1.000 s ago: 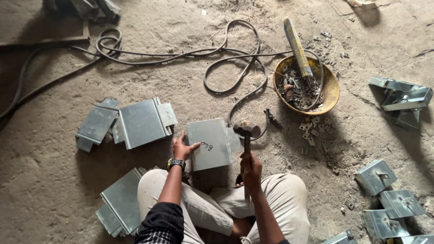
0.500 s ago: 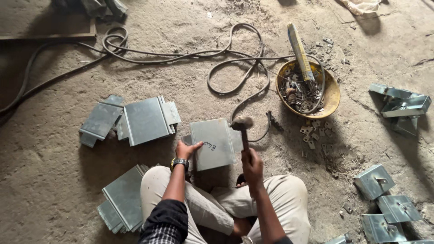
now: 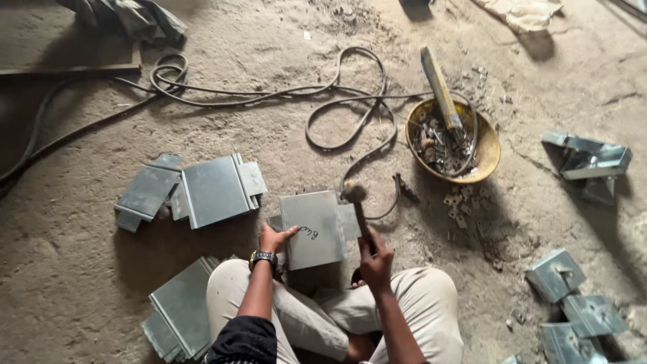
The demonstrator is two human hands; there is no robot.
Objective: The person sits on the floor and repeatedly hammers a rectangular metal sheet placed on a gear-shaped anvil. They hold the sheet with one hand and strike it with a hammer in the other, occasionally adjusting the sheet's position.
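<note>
My right hand [image 3: 375,259] is wrapped tight around the handle of a hammer [image 3: 359,207], whose head sits at the right edge of the sheet-metal piece [image 3: 313,228]; whether head and metal touch I cannot tell. My left hand [image 3: 275,238] lies on the piece's left edge, fingers spread, wrist wearing a dark watch [image 3: 263,257]; whether it clasps the edge or only presses is hidden from me. The lower part of the piece disappears behind my knees. It is a flat grey folded panel with handwriting on it, lying on the dusty floor [image 3: 81,290] just ahead of my crossed legs. To its left lie 2 similar panels [image 3: 216,189], and a stack [image 3: 178,313] sits by my left thigh, partly cut off. A dark cable [image 3: 323,101] loops behind, reaching a yellow bowl [image 3: 485,152] of small metal bits with a long tool [image 3: 439,87] propped in it. More bent pieces [image 3: 573,296] lie right.
</note>
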